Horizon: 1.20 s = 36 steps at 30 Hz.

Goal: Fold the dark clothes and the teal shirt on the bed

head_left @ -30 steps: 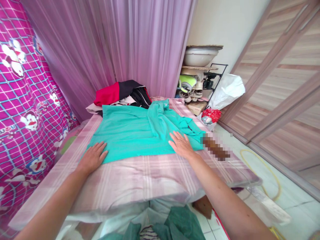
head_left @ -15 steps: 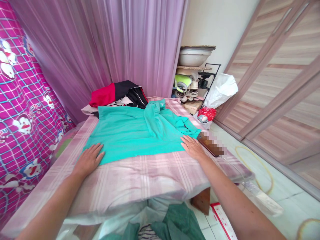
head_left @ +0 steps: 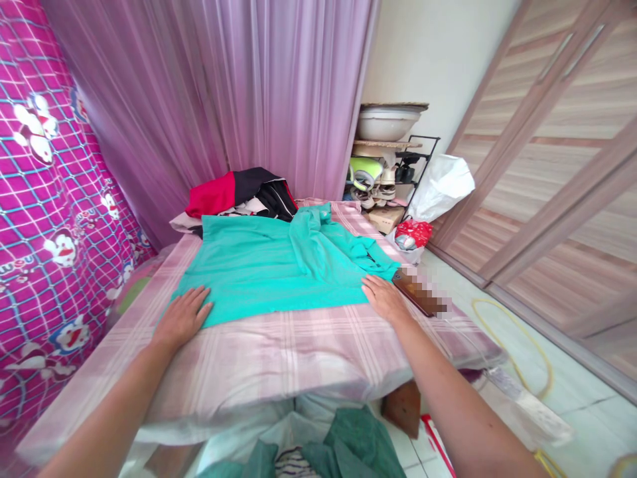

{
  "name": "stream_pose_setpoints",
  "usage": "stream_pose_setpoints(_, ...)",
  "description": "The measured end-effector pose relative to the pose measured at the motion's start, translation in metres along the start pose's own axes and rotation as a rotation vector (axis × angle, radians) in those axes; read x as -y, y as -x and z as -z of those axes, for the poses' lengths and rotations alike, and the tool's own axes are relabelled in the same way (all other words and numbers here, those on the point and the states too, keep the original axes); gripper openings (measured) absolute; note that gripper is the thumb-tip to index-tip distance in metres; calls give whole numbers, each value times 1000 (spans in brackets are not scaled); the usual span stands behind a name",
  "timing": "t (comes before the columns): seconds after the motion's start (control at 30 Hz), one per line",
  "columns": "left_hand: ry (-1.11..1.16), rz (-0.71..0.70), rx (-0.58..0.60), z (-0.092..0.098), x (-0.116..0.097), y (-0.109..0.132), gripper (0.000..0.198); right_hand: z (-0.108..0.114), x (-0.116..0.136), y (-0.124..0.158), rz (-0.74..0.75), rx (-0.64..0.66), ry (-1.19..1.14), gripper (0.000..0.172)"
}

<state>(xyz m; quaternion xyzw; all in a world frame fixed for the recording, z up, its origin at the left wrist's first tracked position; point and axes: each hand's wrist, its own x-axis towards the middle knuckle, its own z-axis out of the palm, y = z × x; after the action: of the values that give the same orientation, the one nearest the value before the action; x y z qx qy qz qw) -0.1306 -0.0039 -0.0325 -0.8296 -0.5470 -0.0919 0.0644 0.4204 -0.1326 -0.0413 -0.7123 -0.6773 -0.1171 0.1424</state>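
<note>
A teal shirt (head_left: 279, 272) lies spread flat on a table draped with a pink plaid cloth (head_left: 298, 358). Its near hem runs between the two hands, and its right part is bunched into folds toward 1 o'clock.

The left hand (head_left: 183, 317) rests palm down with its fingers stretched out and a little apart. Its fingertips lie on the shirt's near left corner, and it grips nothing. From this hand the bulk of the shirt lies toward 1 o'clock.

The right hand (head_left: 385, 300) is also flat and unclenched, palm down on the plaid cloth at the shirt's near right corner. Its fingertips reach the hem, and the shirt spreads away from it toward 10 o'clock. The two hands are well apart, one at each end of the hem.

Just beside the right hand, at its 2 o'clock, lies a dark flat object (head_left: 415, 292), partly blurred, at the table's right edge. A pile of red and black clothes (head_left: 239, 194) sits at the table's far end, at 12 o'clock from the left hand, touching the shirt's far edge. Behind it hangs a lilac curtain (head_left: 239, 86). At 1 o'clock from the right hand, past the table, stands a black rack (head_left: 423, 149) with a white basin (head_left: 385, 121) on top.
</note>
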Motion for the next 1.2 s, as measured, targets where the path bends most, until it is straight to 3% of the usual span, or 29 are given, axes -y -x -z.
stream_pose_setpoints(0.27,3,10,8,2,-5,1,64,-3,-1,0,-5,17,22,45)
stream_pose_setpoints(0.67,28,1,-30,0,-8,4,60,-22,-13,1,52,-81,23,42)
stream_pose_setpoints(0.8,28,3,-18,0,-6,4,62,-16,-12,1,49,-106,-17,40)
stream_pose_setpoints(0.87,25,2,-3,-1,-5,3,64,-7,-8,1,-29,-112,-22,41)
stream_pose_setpoints(1.03,23,-5,9,-2,-2,2,64,18,6,5,-441,-121,83,44)
stream_pose_setpoints(1.2,23,-8,0,-3,-1,1,63,23,8,7,-524,-70,64,44)
